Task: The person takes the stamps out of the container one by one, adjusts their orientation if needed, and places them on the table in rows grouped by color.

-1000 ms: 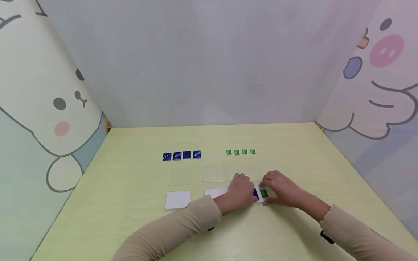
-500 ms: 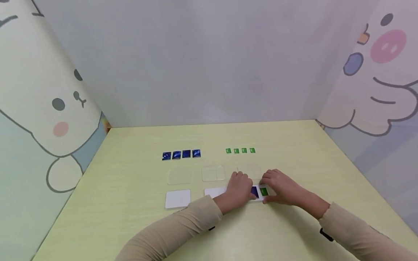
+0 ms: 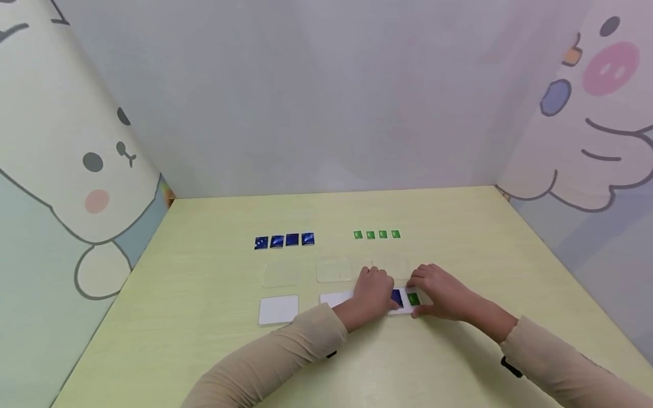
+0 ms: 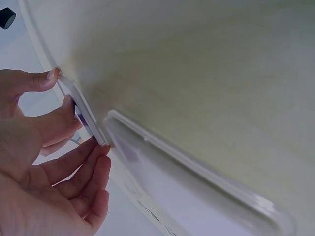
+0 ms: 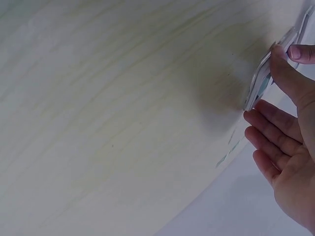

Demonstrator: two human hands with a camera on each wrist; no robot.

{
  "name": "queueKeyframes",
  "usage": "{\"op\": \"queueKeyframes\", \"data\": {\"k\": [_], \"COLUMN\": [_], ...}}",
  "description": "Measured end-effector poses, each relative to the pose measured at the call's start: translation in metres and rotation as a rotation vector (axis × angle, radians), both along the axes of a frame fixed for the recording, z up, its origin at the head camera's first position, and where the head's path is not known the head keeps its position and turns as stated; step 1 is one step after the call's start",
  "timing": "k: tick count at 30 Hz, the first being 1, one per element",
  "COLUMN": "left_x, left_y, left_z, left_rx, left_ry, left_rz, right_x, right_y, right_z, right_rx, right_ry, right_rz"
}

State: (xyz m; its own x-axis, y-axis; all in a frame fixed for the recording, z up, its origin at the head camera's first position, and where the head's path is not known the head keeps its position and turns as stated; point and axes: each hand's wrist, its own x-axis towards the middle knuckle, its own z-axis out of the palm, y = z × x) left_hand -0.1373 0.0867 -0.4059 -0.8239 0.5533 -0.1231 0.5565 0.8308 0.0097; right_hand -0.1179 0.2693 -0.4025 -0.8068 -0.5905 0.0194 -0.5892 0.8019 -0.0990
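Observation:
In the head view a flat white plastic case point(image 3: 406, 309) lies at the right of the front row. On it are a small dark-blue picture card point(image 3: 397, 297) and a smaller green one point(image 3: 413, 298). My left hand point(image 3: 374, 293) grips the case's left end, the thumb at the blue card's near edge. At the other end, my right hand point(image 3: 444, 292) holds the case between thumb and fingers, beside the green card. From the left wrist, the case point(image 4: 84, 104) shows edge-on between both hands. The left hand hides part of its top.
To the left lie two more white cases, one point(image 3: 278, 310) alone and another point(image 3: 334, 298) partly behind my left wrist. Transparent lids point(image 3: 280, 275) form a row behind. Farther back are several blue cards point(image 3: 292, 239) and several green cards point(image 3: 382, 234).
My left hand has shifted slightly left, and more of the blue card shows beside its thumb. The right hand keeps its hold on the case; the cards behind stay put.

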Motion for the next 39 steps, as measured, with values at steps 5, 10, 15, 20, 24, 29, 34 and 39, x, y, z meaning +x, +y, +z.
{"op": "queueKeyframes", "data": {"k": [5,10,15,20,24,29,34,39], "left_x": [-0.002,-0.003,-0.005,-0.011,-0.015,-0.021,-0.027,-0.033], "left_y": [-0.001,-0.001,0.0,-0.003,-0.006,-0.009,-0.013,-0.016], "left_z": [0.0,0.0,0.003,0.005,0.007,0.009,0.011,0.01], "left_rx": [0.014,0.018,0.022,0.068,0.147,0.241,0.323,0.361], "left_ry": [-0.013,-0.025,0.014,0.02,-0.05,-0.152,-0.29,-0.404], "left_rz": [-0.003,0.015,0.007,-0.007,-0.004,0.011,0.029,0.039], "right_x": [0.001,0.003,0.004,0.004,0.004,0.003,0.001,0.001], "right_y": [0.001,0.0,0.0,-0.002,-0.001,0.0,0.0,0.002], "right_z": [-0.001,-0.003,-0.003,-0.003,-0.003,-0.002,-0.001,-0.002], "right_rx": [-0.015,-0.027,-0.013,-0.009,-0.014,-0.009,0.001,0.005], "right_ry": [0.025,0.048,0.052,0.038,0.044,0.048,0.041,0.048], "right_rz": [0.014,0.029,0.029,0.018,0.023,0.029,0.029,0.034]}}
